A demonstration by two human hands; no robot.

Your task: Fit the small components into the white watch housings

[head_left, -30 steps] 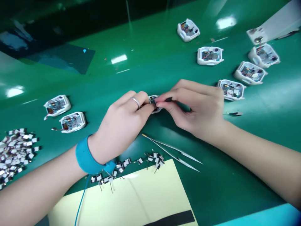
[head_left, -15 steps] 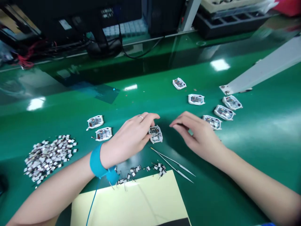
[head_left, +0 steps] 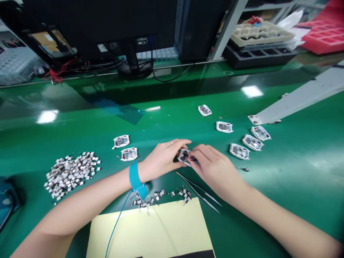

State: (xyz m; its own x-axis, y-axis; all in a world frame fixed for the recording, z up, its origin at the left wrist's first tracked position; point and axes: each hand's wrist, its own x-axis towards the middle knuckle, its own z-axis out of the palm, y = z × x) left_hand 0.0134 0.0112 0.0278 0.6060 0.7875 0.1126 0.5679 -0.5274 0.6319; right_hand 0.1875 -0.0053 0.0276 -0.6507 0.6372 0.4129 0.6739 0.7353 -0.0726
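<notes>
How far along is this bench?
Apparently done: seven white housings with circuit boards, five right, two left. In hand: an eighth housing, between the left hand and right hand. Left: a heap of small silver-and-black parts and a scattered row. Remaining housings aren't visible.

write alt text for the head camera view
The left hand and right hand hold a small white housing with an exposed circuit board at a glossy green workbench. More housings lie nearby, with a pile of tiny components and tweezers.
</notes>
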